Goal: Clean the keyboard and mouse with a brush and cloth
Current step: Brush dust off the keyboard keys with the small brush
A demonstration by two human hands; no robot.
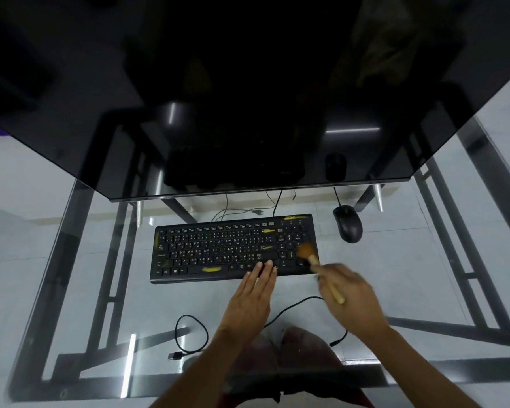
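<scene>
A black keyboard (218, 248) with yellow smears lies flat on the glass desk (71, 260). My left hand (252, 295) rests flat, fingers together, with its fingertips on the keyboard's lower right edge. My right hand (348, 293), blurred, grips a wooden-handled brush (312, 257). The brush's orange bristles touch the keys of the number pad at the keyboard's right end. A black wired mouse (348, 223) sits behind and to the right of the keyboard, apart from both hands. No cloth is in view.
A large dark monitor (248, 98) overhangs the back of the desk, its lower edge just behind the keyboard. A loose black USB cable (190, 334) loops on the glass near the front edge. The desk's black metal frame (454, 245) shows through the glass.
</scene>
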